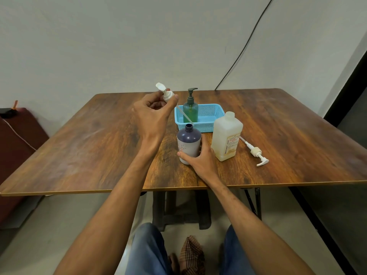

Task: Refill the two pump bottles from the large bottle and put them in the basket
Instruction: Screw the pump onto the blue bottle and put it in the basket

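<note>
My left hand holds a white pump head in the air; its dip tube slants down toward the open neck of a purple bottle. My right hand grips that purple bottle at its base on the table. A green pump bottle stands inside the blue basket. The large whitish bottle stands uncapped to the right of the purple one. Its own pump lies flat on the table further right.
A black cable runs down the wall behind the table's far edge. A dark red seat sits at the left. Table legs and my knees are below the near edge.
</note>
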